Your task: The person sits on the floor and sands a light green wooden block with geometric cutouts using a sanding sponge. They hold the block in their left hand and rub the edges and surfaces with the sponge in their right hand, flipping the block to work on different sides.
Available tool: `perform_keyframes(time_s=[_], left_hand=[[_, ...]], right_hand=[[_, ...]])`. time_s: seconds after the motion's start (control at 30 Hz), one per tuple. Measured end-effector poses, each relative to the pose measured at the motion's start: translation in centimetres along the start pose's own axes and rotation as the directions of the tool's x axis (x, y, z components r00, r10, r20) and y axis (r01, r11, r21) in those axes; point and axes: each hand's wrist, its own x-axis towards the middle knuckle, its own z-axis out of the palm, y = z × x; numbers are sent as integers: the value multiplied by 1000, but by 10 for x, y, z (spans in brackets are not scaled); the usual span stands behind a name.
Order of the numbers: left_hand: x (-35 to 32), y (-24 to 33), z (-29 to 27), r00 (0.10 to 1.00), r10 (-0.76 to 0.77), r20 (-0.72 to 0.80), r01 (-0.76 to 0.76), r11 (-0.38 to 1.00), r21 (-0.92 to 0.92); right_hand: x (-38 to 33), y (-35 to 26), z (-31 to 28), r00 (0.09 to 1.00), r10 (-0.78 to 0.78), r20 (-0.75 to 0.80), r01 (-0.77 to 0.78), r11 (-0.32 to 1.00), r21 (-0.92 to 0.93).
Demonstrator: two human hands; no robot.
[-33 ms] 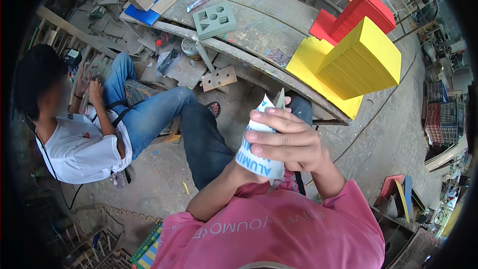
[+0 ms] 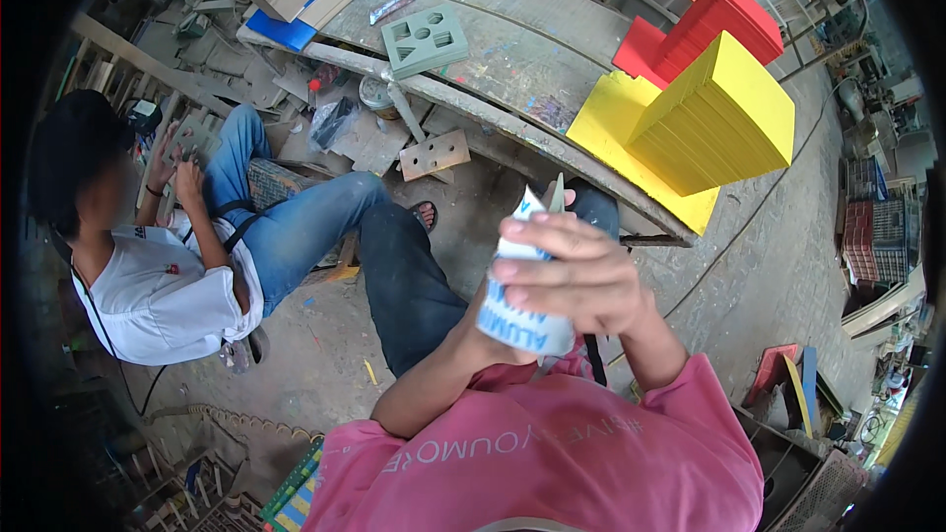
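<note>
White-and-blue packet (image 2: 520,310) — right hand (image 2: 576,276) grip closed around it, left hand hidden behind

Both forearms rise from the lower edge of the view, out of short pink sleeves, and converge in front of the chest. The right hand (image 2: 576,276) sits uppermost, back of the hand toward the camera, fingers (image 2: 527,232) curled leftward and pressed closed in a wrapping grip, knuckles bent. The right wrist is flexed slightly inward. The left forearm runs up bare from the elbow; the left hand (image 2: 483,320) lies beneath the right and is largely hidden, so its finger posture cannot be determined.
</note>
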Motion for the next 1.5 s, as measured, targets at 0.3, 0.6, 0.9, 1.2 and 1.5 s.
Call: perform_keyframes(time_s=[0.3,0.6,0.9,1.2,1.5], left_hand=[[20,18,6,901,-431,-37,405,871,-278],[12,-3,7,995,-87,-42,83,992,-92],[14,-3,25,983,55,-175,-78,989,-128],[16,-1,9,995,65,-70,-64,998,16],[28,3,3,949,311,45,-313,920,236]], right_hand=[[0,0,-4,1000,-20,-22,20,1000,3],[-1,0,-9,998,-55,-27,54,998,-44],[0,1,-17,999,-24,-27,22,998,-64],[-7,9,-19,998,9,-66,-14,997,-81],[-6,13,-21,997,-56,-60,50,994,-92]])
